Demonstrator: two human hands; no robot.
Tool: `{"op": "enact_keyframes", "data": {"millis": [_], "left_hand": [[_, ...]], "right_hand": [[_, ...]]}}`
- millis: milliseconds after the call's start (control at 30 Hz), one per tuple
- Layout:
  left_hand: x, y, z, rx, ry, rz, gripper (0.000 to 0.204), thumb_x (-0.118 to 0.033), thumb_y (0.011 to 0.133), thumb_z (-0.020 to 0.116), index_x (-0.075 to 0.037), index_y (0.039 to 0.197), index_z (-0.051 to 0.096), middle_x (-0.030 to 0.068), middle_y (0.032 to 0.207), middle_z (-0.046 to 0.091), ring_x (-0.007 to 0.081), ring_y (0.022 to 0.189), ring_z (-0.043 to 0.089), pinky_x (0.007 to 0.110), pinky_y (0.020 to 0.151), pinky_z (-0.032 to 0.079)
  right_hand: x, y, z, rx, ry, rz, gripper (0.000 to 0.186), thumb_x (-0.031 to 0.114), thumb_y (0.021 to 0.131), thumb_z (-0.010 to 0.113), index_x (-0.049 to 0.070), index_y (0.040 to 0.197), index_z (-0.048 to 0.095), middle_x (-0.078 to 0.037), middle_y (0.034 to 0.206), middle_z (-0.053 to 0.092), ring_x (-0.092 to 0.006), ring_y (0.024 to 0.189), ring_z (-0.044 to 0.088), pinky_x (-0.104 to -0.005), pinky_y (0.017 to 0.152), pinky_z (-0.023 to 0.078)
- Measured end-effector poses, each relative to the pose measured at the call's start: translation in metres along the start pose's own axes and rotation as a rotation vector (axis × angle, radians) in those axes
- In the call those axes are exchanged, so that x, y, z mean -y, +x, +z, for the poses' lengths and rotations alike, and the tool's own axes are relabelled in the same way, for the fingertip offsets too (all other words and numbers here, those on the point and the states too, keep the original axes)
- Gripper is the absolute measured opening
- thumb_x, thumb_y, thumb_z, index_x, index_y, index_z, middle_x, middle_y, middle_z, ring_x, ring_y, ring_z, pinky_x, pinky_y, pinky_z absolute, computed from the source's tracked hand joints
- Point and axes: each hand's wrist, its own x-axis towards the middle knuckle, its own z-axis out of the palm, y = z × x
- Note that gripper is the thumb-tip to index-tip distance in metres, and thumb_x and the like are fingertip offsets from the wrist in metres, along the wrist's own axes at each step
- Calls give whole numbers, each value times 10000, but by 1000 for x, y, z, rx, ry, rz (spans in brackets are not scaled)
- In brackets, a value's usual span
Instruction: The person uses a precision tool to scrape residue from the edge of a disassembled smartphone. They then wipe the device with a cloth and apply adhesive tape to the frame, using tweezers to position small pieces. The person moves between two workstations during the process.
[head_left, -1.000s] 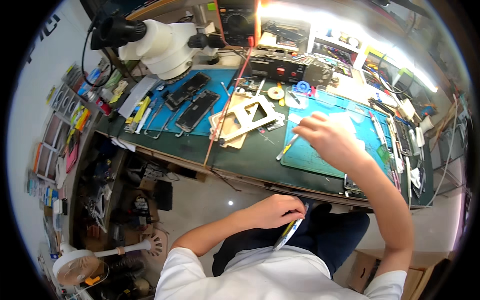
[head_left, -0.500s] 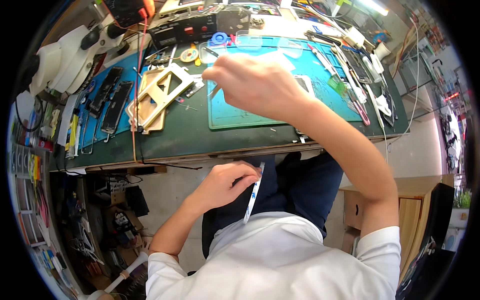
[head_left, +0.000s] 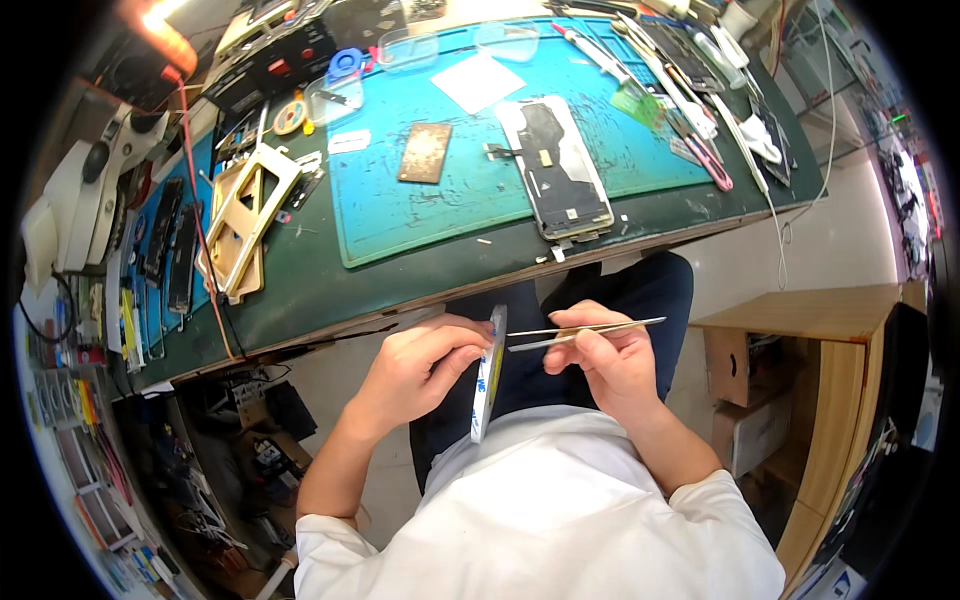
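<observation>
My left hand is closed on a narrow white strip with blue print, which stands nearly upright over my lap. The strip is seen almost edge-on, with a greyish upper end and a yellowish side; I cannot make out what it belongs to. Between the thumb and fingers of my right hand lies a pair of metal tweezers. Their tips point left and come close to the strip; whether they touch it I cannot tell. On the bench ahead, an opened phone screen assembly lies at the blue mat's near edge.
The blue mat carries a brown metal plate, a white paper square and clear plastic trays. Knives and tools crowd its right side. A gold-coloured frame fixture sits to the left. A wooden cabinet stands at my right.
My right hand has come down from above the mat to beside my left hand, with the tweezers. The view has shifted, uncovering the phone screen assembly and brown plate. My left hand keeps its hold.
</observation>
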Motion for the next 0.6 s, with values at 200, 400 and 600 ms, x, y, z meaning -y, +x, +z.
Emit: {"op": "enact_keyframes", "data": {"millis": [200, 400, 600], "left_hand": [[-4, 8, 1, 15, 5, 10, 105, -75, 969, 670, 0, 999, 738, 168, 1035, 767, 303, 997, 759, 365, 858, 600], [1, 9, 3, -6, 41, 94, 81, -43, 927, 722, -16, 1004, 722, 128, 1045, 767, 261, 907, 754, 324, 755, 596], [2, 9, 1, 14, 52, 94, 81, -40, 923, 722, -15, 1000, 719, 129, 1048, 765, 262, 906, 753, 324, 757, 596]], "right_hand": [[-9, 2, -3, 45, -73, -74, 235, 37, 1005, 677, -66, 1217, 682, -131, 1045, 743, -226, 988, 753, -329, 884, 637], [-13, 5, -1, 60, -119, -64, 208, 55, 1000, 697, -58, 1174, 708, -122, 1023, 755, -198, 953, 757, -297, 870, 628], [-13, 6, 0, 71, -134, -19, 222, 102, 1012, 695, -52, 1171, 714, -122, 1003, 767, -187, 939, 760, -290, 862, 626]]}}
